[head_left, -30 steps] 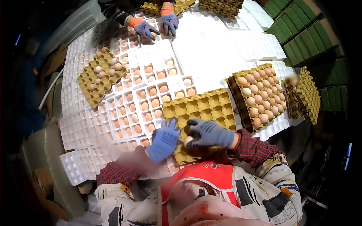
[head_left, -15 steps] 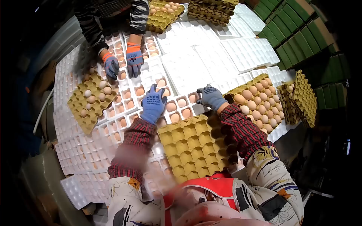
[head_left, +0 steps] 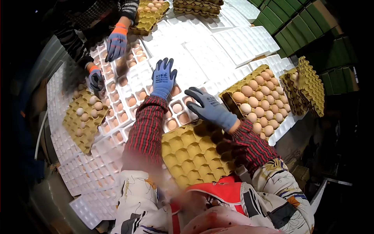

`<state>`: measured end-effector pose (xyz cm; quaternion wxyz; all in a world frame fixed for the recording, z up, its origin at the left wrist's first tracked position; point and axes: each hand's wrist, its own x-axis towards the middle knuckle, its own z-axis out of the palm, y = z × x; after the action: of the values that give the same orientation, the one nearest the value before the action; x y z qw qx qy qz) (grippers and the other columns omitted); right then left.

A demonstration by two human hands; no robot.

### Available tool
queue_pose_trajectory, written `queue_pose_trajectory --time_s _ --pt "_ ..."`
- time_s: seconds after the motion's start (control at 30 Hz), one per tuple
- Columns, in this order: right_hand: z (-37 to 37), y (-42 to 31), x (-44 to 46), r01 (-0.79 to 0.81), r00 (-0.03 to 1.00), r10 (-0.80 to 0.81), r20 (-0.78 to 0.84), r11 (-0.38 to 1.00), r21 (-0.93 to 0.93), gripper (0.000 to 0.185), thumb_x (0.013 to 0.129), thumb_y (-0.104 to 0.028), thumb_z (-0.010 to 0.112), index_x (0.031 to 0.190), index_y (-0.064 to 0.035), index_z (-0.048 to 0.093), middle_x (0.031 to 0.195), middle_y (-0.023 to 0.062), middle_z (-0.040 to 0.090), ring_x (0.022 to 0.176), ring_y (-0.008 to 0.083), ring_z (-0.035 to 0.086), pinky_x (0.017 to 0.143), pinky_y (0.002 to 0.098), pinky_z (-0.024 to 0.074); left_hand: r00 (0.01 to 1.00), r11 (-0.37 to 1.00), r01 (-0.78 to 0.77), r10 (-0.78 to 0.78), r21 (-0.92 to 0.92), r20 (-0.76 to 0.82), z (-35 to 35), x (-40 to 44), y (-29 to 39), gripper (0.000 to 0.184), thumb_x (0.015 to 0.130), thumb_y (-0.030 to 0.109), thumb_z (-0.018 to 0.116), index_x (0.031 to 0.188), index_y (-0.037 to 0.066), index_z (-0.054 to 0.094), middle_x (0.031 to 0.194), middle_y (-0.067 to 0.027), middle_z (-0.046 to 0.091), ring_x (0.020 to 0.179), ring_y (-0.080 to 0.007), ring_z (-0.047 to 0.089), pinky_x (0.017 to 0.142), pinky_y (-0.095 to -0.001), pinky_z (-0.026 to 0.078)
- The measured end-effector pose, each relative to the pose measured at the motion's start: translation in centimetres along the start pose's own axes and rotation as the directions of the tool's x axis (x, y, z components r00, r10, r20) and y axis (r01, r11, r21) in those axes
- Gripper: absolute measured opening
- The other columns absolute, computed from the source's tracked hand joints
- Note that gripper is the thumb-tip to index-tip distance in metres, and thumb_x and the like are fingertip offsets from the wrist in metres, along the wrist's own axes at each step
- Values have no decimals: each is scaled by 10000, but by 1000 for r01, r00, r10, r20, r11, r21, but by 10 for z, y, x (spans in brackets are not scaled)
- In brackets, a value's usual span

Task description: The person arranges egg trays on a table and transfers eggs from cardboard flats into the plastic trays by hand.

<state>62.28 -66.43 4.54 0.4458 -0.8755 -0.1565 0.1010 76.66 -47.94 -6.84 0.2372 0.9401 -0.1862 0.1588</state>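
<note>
Lying in the cells of a white foam tray (head_left: 175, 116) just below and between the hands, several eggs (head_left: 177, 108) are showing their tops. The left hand (head_left: 163, 78), gloved, is spreading its fingers wide, palm down, over the foam; no egg is showing in it, though its palm is facing away. The right hand (head_left: 212, 109) is reaching in with fingers and thumb parted, closing on nothing visible; whether it is touching the egg beside its fingertips, I cannot tell. Nearer the body, a yellow pulp tray (head_left: 191, 160) is lying below the right hand, while a loaded tray (head_left: 261, 103) is sitting to that hand's right. Beyond the left hand, a co-worker's hand (head_left: 117, 43) is hovering. A low-swinging right forearm could be knocking the loaded tray, rolling eggs out, and careless fingertips could be cracking shells.
</note>
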Motion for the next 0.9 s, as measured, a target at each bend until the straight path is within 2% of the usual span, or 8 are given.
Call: queue_pose_trajectory --time_s 0.1,0.27,0.33,0.4,0.57,0.63,0.7,0.9 --pt "-9 -4 -108 8 988 -29 -154 990 -141 551 865 -250 679 1366 -75 528 1342 232 521 1235 408 494 1020 463 417 969 968 -12 -50 250 242 45 -17 -19 614 970 470 469 1483 141 395 1558 -156 325 1410 -391 310 1183 -523 178" --pt "10 19 -247 -269 954 171 -246 854 -446 621 899 -277 643 1459 -100 441 1375 261 484 1225 447 488 984 491 433 989 999 38 -39 8 143 -5 -13 18 602 955 438 550 1432 84 455 1463 -219 441 1341 -413 407 1128 -508 304" --pt "25 40 -265 -330 930 287 -231 927 -176 616 913 -262 625 1474 -110 420 1321 253 525 1122 420 565 907 461 483 1000 950 18 -10 -313 28 -25 -14 37 570 949 394 592 1380 32 501 1417 -241 481 1297 -409 459 1085 -470 375" --pt "1 27 -255 -299 952 262 -158 909 -292 569 922 -222 605 1460 -126 445 1250 228 566 1022 390 612 847 436 510 994 790 79 -20 -608 104 -43 -19 61 512 995 304 573 1394 -3 481 1415 -203 501 1324 -327 468 1080 -407 394" --pt "-72 9 -241 -71 970 78 -231 997 36 514 902 -93 554 1415 -108 512 1057 133 631 966 273 600 867 357 488 995 784 -68 13 -616 -94 -171 -39 141 516 1051 314 476 1486 45 405 1511 -126 430 1391 -256 414 1162 -393 336" --pt "-119 22 -245 56 824 -29 -566 998 31 485 911 -41 553 1394 -86 531 1114 147 644 855 187 631 778 326 507 983 817 -122 23 -564 -180 -213 -54 148 520 1058 324 452 1485 31 402 1521 -125 419 1396 -254 408 1162 -393 333" --pt "-192 53 -262 15 670 276 -689 923 384 469 924 -45 543 1392 -71 540 977 -4 654 670 29 505 597 217 459 980 843 -76 -35 -532 -196 -246 -82 154 516 1058 313 445 1481 20 407 1519 -127 423 1390 -253 413 1152 -397 335" --pt "-482 232 -362 -50 191 236 -953 972 230 442 865 -1 553 1290 -98 621 817 2 625 569 87 512 513 257 437 945 869 262 -319 -419 -71 -272 -194 158 500 1051 287 459 1471 18 421 1486 -140 453 1365 -267 439 1135 -402 351"
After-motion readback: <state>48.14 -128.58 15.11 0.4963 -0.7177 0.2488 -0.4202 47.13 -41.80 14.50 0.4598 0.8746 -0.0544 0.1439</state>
